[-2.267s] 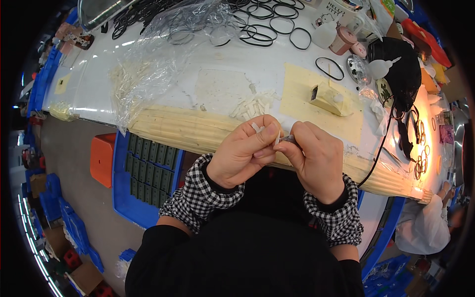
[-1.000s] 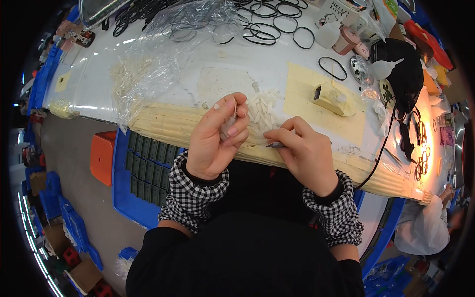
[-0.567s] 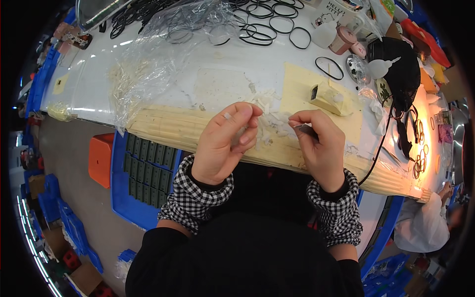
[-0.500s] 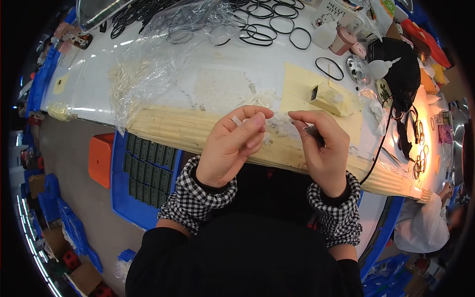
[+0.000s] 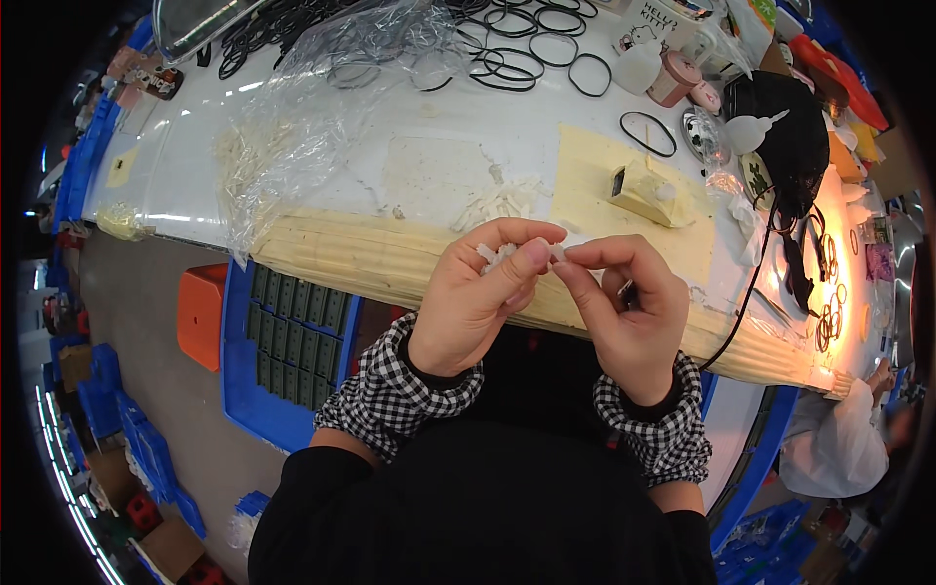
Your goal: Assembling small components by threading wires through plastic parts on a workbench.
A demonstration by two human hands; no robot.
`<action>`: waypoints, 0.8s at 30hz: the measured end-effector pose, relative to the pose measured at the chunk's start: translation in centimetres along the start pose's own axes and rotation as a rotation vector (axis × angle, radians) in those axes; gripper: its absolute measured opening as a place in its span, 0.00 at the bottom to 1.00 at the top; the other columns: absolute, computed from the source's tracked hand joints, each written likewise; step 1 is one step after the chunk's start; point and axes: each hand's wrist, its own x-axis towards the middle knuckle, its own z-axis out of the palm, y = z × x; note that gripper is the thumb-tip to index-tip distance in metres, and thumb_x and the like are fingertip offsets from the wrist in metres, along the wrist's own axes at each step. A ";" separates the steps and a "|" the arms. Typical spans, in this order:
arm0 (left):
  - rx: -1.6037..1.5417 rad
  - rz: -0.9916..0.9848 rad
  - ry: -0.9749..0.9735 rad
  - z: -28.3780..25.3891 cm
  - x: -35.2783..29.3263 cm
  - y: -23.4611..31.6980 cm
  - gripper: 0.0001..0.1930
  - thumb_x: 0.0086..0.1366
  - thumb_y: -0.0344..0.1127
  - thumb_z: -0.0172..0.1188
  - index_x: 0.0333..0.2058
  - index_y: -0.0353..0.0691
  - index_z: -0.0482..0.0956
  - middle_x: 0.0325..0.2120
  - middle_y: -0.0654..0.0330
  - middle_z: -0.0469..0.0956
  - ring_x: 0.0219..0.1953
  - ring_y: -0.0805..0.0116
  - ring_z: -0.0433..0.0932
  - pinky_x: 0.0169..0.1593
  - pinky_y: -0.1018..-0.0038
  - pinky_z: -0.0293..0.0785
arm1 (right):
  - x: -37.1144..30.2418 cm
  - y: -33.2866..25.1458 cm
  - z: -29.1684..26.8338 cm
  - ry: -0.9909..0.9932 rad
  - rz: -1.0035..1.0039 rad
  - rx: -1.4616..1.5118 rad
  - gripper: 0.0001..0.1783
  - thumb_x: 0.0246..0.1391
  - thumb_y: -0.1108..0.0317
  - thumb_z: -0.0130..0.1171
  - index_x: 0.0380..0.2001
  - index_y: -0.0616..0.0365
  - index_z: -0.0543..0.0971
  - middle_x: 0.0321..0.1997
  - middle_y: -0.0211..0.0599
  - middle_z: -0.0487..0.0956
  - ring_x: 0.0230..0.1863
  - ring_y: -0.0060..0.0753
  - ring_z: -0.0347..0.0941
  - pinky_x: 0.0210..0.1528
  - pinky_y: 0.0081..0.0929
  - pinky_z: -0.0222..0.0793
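My left hand is closed over the table's front edge, its thumb and forefinger pinching a small white, soft-looking piece. More white bits are tucked between its curled fingers. Close against it, my right hand pinches the same small piece from the other side with thumb and forefinger. A small dark object shows among the right hand's curled fingers; most of it is hidden, so its kind cannot be told. Behind the hands, a heap of white scraps lies on the table.
A yellow-taped block stands on a yellow sheet at right. Black rings lie at the back, beside crumpled clear plastic. A lit lamp area glows far right. Below left are a blue crate and an orange stool.
My hands have come together, the right moving left and the left slightly right, until their fingertips meet at the white piece. The scrap heap behind them shows more fully.
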 end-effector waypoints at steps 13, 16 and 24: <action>-0.067 -0.164 -0.144 -0.9 0.2 0.3 0.11 0.70 0.39 0.48 0.32 0.38 0.68 0.23 0.69 0.64 0.20 0.86 0.56 0.24 0.87 0.54 | 0.5 0.6 -0.8 -0.117 -0.305 -0.511 0.19 0.47 0.53 0.63 0.25 0.56 0.71 0.20 0.31 0.71 0.21 0.33 0.71 0.21 0.25 0.64; -0.056 -0.168 -0.173 -0.9 0.2 0.3 0.11 0.70 0.39 0.48 0.32 0.37 0.68 0.23 0.68 0.65 0.20 0.86 0.56 0.24 0.87 0.53 | 0.3 1.0 -0.6 -0.128 -0.283 -0.540 0.22 0.48 0.49 0.61 0.22 0.56 0.68 0.19 0.31 0.70 0.19 0.33 0.69 0.19 0.27 0.62; -0.050 -0.145 -0.201 -1.1 0.2 0.4 0.08 0.69 0.36 0.50 0.33 0.39 0.70 0.23 0.69 0.68 0.20 0.85 0.57 0.24 0.86 0.53 | 0.2 1.1 -0.4 -0.133 -0.304 -0.543 0.21 0.49 0.49 0.59 0.23 0.55 0.69 0.18 0.32 0.68 0.19 0.35 0.69 0.19 0.29 0.61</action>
